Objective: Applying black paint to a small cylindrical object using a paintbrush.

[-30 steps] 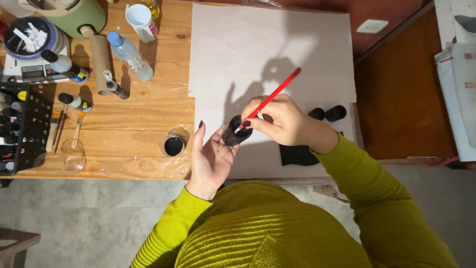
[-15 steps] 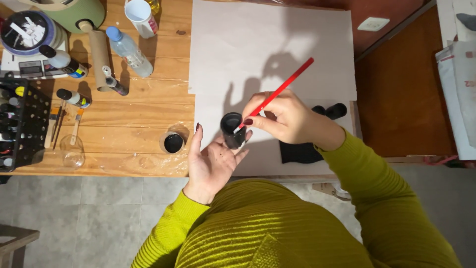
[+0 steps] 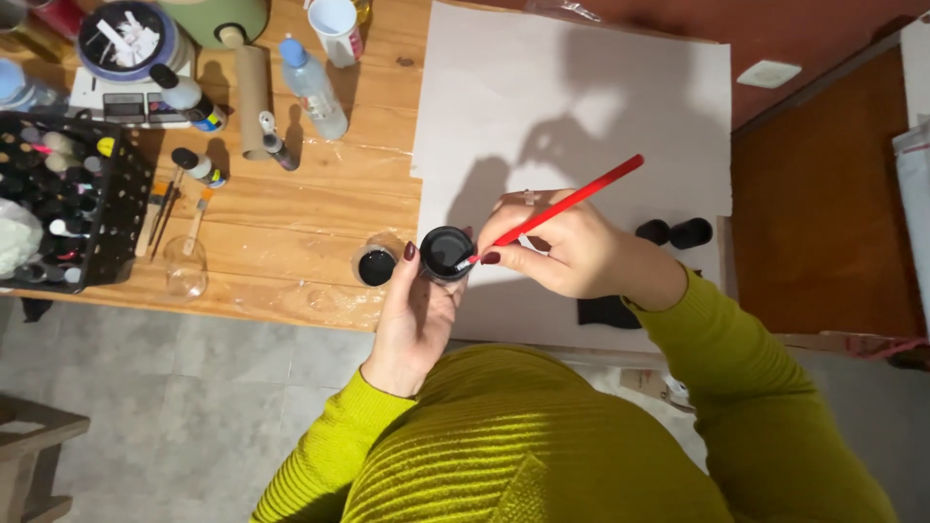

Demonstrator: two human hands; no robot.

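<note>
Gripping a small black paint pot in the left hand, dipping a red brush pinched in the right hand, the large paper sheet lying unpainted.

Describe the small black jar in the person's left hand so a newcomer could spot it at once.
Start at the big white sheet on the wooden table; at its lower left corner the left hand holds up the small black jar. The red-handled brush in the right hand dips into it. Unlike the clear cup of black paint beside it, it is opaque and off the table.
</note>
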